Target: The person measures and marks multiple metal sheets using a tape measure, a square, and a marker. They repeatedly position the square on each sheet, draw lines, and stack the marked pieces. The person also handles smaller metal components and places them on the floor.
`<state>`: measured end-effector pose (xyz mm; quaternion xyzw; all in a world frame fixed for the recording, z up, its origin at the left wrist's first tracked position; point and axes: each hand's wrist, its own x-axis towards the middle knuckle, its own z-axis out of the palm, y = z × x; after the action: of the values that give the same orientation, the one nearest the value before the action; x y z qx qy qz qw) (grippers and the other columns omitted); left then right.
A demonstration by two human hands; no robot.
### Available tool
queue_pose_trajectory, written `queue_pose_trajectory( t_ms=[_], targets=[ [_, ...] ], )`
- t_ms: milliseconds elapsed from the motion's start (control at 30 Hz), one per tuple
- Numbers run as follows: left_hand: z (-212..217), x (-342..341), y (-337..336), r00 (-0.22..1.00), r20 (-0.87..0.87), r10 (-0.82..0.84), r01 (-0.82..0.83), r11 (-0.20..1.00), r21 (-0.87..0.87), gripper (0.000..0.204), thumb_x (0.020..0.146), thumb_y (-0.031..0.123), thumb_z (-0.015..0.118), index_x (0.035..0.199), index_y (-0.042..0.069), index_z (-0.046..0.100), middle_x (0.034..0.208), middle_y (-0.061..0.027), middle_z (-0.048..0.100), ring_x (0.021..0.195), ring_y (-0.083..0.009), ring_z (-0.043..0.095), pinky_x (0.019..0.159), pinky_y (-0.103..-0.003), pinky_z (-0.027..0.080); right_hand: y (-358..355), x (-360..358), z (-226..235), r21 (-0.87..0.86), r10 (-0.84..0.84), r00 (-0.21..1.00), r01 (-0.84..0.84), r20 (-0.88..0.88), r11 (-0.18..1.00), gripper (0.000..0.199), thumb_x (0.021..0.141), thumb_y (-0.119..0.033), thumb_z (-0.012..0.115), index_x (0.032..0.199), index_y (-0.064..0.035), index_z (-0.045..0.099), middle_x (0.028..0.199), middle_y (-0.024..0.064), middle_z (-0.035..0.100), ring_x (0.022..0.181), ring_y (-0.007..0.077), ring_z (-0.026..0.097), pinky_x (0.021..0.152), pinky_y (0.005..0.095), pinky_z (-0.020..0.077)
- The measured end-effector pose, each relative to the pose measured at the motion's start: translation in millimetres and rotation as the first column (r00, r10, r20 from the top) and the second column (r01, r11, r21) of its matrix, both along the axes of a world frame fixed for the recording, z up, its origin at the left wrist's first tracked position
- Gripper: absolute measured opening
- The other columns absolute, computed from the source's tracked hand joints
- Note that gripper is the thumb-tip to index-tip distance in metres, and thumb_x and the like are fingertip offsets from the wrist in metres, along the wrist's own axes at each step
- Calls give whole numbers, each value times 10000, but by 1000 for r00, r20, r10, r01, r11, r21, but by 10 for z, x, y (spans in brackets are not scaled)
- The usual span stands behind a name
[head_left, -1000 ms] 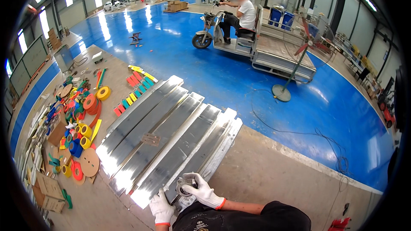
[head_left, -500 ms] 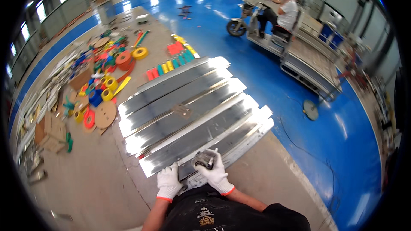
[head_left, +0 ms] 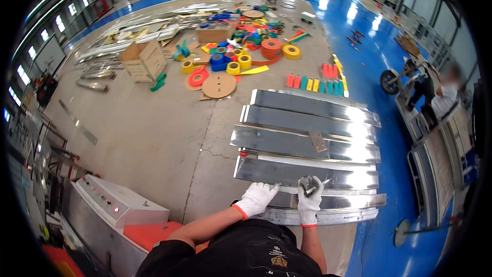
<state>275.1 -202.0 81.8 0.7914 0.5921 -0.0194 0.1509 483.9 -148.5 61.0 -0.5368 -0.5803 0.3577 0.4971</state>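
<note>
My right hand (head_left: pixel 309 204), in a white knitted glove, is closed around a greyish roll of tape (head_left: pixel 308 185) above the nearer metal strips. To its left, my gloved left hand (head_left: pixel 258 198) has its fingers drawn together by the left end of a near metal strip (head_left: pixel 335 201). What is between those fingertips, if anything, is too small to make out. Several long, shiny metal strips (head_left: pixel 307 169) lie side by side before me. A small brown plate (head_left: pixel 318 142) rests on one of the middle strips.
Beyond the strips lie coloured rolls (head_left: pixel 218 61), short coloured pieces (head_left: pixel 313 84) and a round cardboard disc (head_left: pixel 219 86). A cardboard box (head_left: pixel 143 61) stands farther left. A control cabinet (head_left: pixel 115 200) is at lower left. At right, a person (head_left: pixel 445 97) sits on a cargo tricycle (head_left: pixel 430 174).
My view has swung left, bringing the control cabinet in and shifting the strips rightward. The roll stays in my right hand. My left hand remains by the strip's left end.
</note>
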Motion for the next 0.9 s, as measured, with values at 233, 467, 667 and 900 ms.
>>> queue_pose_trajectory(
  t_ms=[233, 467, 667, 900],
  targets=[
    [10, 4, -20, 1000, 2, 22, -23, 999, 41, 684, 796, 116, 694, 1455, 56, 516, 1084, -157, 693, 1062, -326, 679, 926, -444, 523, 27, -2, -81, -16, 40, 973, -37, 229, 999, 581, 880, -19, 778, 1399, -61, 520, 1192, 150, 721, 1091, 227, 725, 963, 354, 558],
    [70, -41, -36, 998, 59, 14, -17, 999, 48, 650, 811, 127, 678, 1437, 40, 529, 1077, -165, 689, 1044, -332, 676, 903, -440, 524, 13, -62, -96, 6, 20, 995, -21, 101, 1000, 580, 886, -13, 787, 1405, -48, 532, 1206, 127, 712, 1094, 195, 706, 986, 345, 547],
    [-17, -51, -103, 996, 80, 47, -56, 992, 111, 581, 836, 124, 663, 1399, 44, 548, 1041, -158, 676, 1009, -323, 671, 867, -430, 522, -16, -111, -70, 35, -1, 991, -3, 133, 999, 594, 844, 2, 772, 1392, -60, 552, 1125, 129, 744, 1021, 222, 744, 914, 354, 579],
    [-44, -2, -69, 996, 83, 43, -55, 987, 153, 573, 822, 142, 683, 1373, 47, 560, 1038, -149, 681, 992, -322, 677, 856, -438, 526, 26, -68, -119, 51, 3, 994, -8, 107, 999, 590, 850, -5, 772, 1394, -59, 552, 1130, 128, 747, 1041, 216, 742, 924, 361, 577]
  ],
)
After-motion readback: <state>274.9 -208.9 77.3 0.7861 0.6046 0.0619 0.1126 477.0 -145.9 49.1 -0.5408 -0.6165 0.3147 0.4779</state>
